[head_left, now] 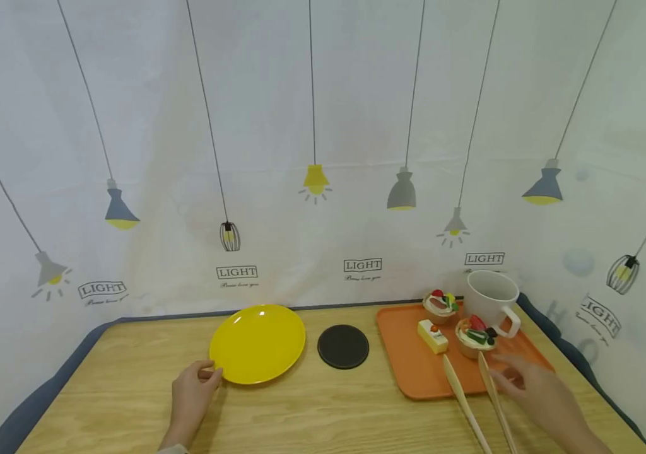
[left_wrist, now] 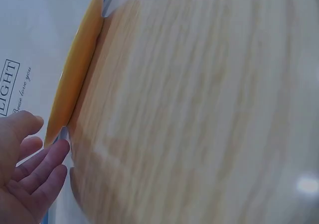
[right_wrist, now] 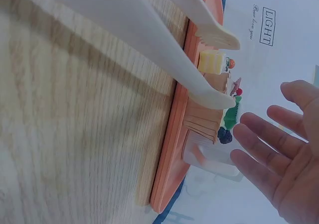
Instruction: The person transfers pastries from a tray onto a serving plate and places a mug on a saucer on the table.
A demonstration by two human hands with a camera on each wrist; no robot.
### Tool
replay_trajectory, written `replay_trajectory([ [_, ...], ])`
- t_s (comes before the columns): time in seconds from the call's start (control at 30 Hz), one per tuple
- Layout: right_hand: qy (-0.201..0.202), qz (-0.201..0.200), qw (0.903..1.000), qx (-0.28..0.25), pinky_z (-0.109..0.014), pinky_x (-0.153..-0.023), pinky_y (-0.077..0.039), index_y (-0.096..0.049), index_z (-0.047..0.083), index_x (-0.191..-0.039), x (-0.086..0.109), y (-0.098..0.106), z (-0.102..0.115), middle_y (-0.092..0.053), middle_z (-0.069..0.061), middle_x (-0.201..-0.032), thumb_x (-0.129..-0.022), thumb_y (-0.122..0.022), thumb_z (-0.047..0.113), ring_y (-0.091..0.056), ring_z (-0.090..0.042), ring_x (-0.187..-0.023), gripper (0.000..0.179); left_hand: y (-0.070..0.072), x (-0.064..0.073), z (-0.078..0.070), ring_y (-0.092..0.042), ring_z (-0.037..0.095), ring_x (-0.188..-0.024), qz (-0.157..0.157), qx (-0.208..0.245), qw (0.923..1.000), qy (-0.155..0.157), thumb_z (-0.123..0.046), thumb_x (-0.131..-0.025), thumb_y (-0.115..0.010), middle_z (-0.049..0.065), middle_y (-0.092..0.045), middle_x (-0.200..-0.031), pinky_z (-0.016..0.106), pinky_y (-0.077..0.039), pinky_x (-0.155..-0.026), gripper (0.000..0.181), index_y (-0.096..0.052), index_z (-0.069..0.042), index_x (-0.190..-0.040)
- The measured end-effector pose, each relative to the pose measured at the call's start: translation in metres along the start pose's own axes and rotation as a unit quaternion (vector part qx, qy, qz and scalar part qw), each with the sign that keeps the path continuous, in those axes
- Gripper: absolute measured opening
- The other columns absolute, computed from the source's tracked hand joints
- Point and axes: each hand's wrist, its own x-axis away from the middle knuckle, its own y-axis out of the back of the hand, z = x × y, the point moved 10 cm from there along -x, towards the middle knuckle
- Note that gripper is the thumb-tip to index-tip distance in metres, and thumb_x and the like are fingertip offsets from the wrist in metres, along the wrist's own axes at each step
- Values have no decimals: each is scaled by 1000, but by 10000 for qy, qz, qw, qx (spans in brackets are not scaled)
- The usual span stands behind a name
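My left hand [head_left: 195,394] is at the near left rim of a yellow plate [head_left: 257,343], its fingers loosely bent. In the left wrist view the thumb and fingertips [left_wrist: 60,147] are close to the plate's edge; whether they touch cannot be told. My right hand [head_left: 539,391] is beside light wooden tongs [head_left: 467,410], fingers spread and holding nothing. The tongs' tips reach over the front edge of an orange tray [head_left: 414,378]. On the tray are a fruit tart [head_left: 475,337], a second tart [head_left: 440,308], a slice of cake [head_left: 433,337] and a white mug [head_left: 491,296].
Between plate and tray, a round black coaster [head_left: 343,347] lies on the wooden table [head_left: 311,410]. Behind the table hangs a white cloth [head_left: 277,208] printed with lamps, which also runs along both sides.
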Motion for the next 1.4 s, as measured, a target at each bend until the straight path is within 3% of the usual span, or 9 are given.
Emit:
replay_trajectory([
  [0.37, -520, 525, 9971, -172, -41, -66, -51, -56, -2, -120, 13, -17, -11, -65, -2, -89, -91, -53, 48, -60, -20, -78, 59, -3, 1, 10, -63, 25, -75, -38, 2, 10000, 14, -11, -85, -66, 16, -64, -85, 32, -53, -65, 31, -61, 11, -107],
  [0.57, -589, 551, 9964, -264, -40, -65, -50, -56, 0, -123, 19, -24, -14, -65, -1, -88, -91, -54, 44, -60, -19, -77, 54, 0, 4, 11, -61, 24, -78, -221, 79, 9997, -9, -9, -84, -66, 16, -65, -88, 20, -48, -60, 26, -64, 10, -103],
  [0.8, -1196, 769, 9887, -482, -41, -66, -51, -52, -9, -121, 29, -41, -32, -63, -4, -85, -86, -51, 59, -57, -19, -72, 77, -1, 3, 12, -62, 25, -81, -201, 157, 9996, 73, -11, -86, -66, 17, -65, -91, 23, -50, -63, 28, -64, 10, -105],
  [0.97, -1370, 814, 9843, -752, -40, -64, -51, -48, -12, -123, 35, -53, -42, -63, -4, -85, -82, -51, 65, -55, -19, -72, 87, -3, 1, 14, -63, 24, -80, -204, 199, 9995, 139, -12, -86, -66, 16, -65, -91, 27, -53, -67, 29, -63, 8, -108],
  [1.4, -1737, 1055, 9731, -1086, -38, -63, -51, -38, -14, -129, 47, -69, -55, -62, -6, -85, -75, -58, 67, -55, -19, -72, 100, -8, 2, 11, -62, 26, -83, -159, 389, 9990, 144, -11, -87, -65, 19, -65, -94, 20, -50, -63, 30, -62, 9, -109],
])
